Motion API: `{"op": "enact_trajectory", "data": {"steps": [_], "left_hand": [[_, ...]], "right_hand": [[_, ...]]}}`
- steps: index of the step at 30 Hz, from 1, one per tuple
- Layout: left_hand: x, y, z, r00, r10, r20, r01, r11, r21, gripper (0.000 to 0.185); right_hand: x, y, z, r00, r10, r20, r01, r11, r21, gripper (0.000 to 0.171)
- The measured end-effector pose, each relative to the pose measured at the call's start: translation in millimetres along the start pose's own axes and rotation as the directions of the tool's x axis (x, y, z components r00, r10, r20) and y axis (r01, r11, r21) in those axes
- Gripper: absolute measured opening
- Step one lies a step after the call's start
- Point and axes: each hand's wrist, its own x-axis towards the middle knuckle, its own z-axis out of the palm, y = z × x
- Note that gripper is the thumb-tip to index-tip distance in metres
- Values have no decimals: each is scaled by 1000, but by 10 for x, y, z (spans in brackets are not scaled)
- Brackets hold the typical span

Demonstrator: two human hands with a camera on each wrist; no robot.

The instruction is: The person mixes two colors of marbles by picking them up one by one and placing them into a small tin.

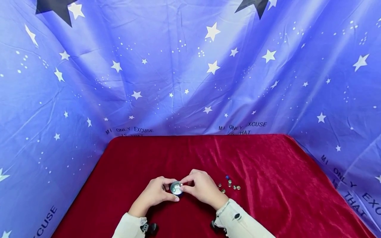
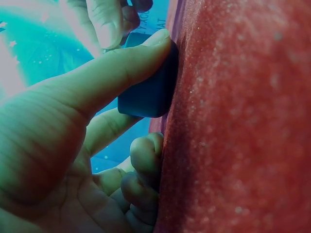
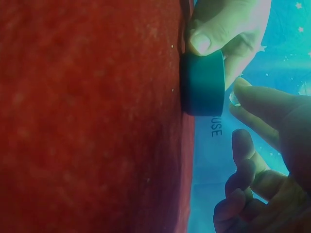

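A small round blue container [image 1: 177, 188], open at the top with a pale, shiny inside, stands on the red cloth. My left hand [image 1: 157, 191] grips it by its sides, with thumb and fingers round the wall; the left wrist view shows the thumb along the dark blue wall [image 2: 143, 92]. Something greenish and glassy shows inside it in the head view. My right hand [image 1: 203, 187] is at the container's right rim. Between its thumb and index finger it pinches a clear glass marble [image 3: 234, 99], just above the opening. The other fingers of that hand are loosely curled.
Several glass marbles lie loose on the cloth to the right of my right hand, among them a blue marble [image 1: 227, 177] and a greenish marble [image 1: 238, 187]. Red velvet cloth [image 1: 143, 155] covers the table. A blue star-printed curtain [image 1: 178, 72] surrounds its back and sides.
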Motion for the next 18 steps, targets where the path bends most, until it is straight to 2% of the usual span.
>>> {"op": "enact_trajectory", "data": {"steps": [9,18], "left_hand": [[-21,-22,7,1000,-22,10,22,1000,8,51],[-4,-29,5,1000,-16,6,16,1000,8,50]], "right_hand": [[12,-17,59,1000,10,14,-10,1000,22,14],[17,3,41,1000,2,17,-2,1000,23,15]]}}
